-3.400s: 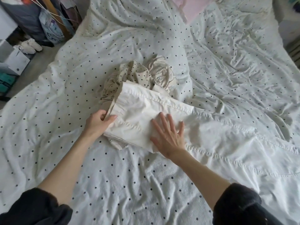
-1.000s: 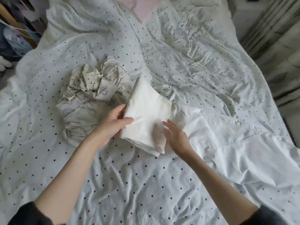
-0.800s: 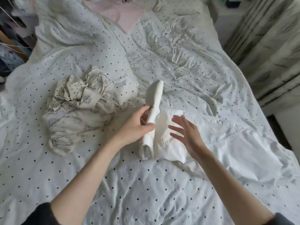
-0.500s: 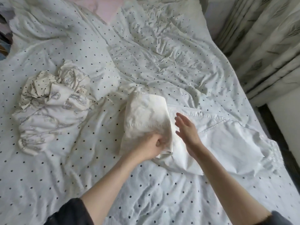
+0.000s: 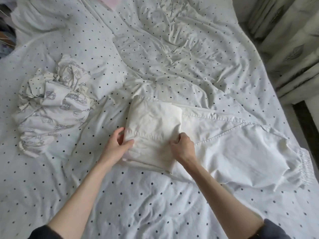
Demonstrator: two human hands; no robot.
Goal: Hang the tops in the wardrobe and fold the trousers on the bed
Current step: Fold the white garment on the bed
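Over at the left of the frame there's a crumpled printed garment [image 5: 51, 107] bunched up on the polka-dot duvet [image 5: 155, 195]. Middle of the frame, the white trousers [image 5: 233, 149] lie on the bed, with the leg end folded over into a thick wad [image 5: 153, 128] in the centre. The left hand [image 5: 119, 144] grips the wad's left edge, thumb on top and fingers curled underneath. The right hand [image 5: 183, 147] pinches its lower right part, fingers curled into the fabric. The rest of the trousers spreads flat to the right, elastic waistband near the bed's right edge. Curtains [image 5: 293, 49] hang at upper right.
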